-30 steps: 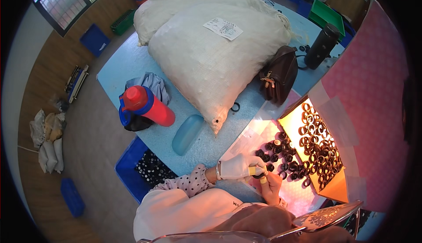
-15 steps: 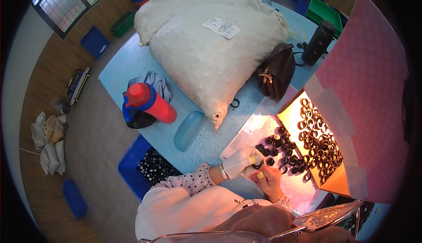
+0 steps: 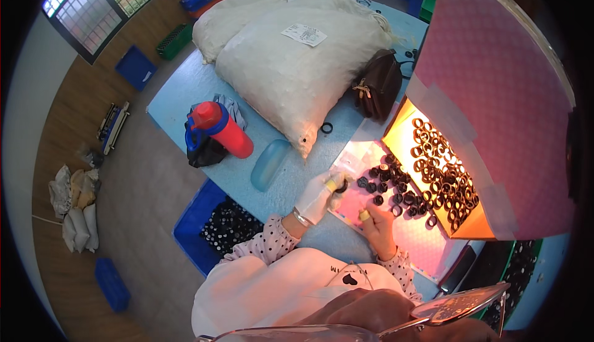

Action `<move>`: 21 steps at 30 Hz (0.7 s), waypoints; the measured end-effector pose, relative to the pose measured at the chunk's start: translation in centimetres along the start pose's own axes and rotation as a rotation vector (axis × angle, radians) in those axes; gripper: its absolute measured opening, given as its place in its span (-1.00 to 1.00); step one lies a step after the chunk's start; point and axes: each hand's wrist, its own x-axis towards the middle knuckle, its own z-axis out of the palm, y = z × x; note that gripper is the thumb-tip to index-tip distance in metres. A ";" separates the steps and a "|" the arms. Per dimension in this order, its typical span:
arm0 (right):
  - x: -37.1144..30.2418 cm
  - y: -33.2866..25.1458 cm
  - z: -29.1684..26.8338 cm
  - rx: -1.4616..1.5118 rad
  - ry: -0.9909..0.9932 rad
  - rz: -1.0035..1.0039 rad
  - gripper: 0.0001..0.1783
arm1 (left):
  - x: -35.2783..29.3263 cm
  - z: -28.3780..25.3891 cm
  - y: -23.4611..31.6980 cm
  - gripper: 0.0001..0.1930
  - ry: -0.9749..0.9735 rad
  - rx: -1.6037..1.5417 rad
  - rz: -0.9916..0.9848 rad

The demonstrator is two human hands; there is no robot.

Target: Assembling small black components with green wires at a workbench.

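My left hand, in a white glove with a yellow finger cover, pinches a black ring above the front edge of the pink sheet. My right hand is apart from it, a little to the right and nearer to me. Its fingers are curled in, and its thumb wears a yellow cover; whether anything is in them is hidden. Beyond both hands, several black round parts lie on the pink sheet. Many more black rings fill a brightly lit box to the right.
A pink panel rises over the lit box. A large white sack, a brown bag, a red bottle and a blue translucent case stand or lie on the blue table. A blue bin of small parts is at my left.
My hands have drawn apart; the left moved up and left with the black ring, while the right stayed nearer me. The view has shifted, showing more of the right side below the lit box.
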 end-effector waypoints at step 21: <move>0.2 -1.5 -1.8 0.618 0.007 0.043 -0.65 | -4.2 5.1 -1.4 -0.61 -0.146 0.376 0.217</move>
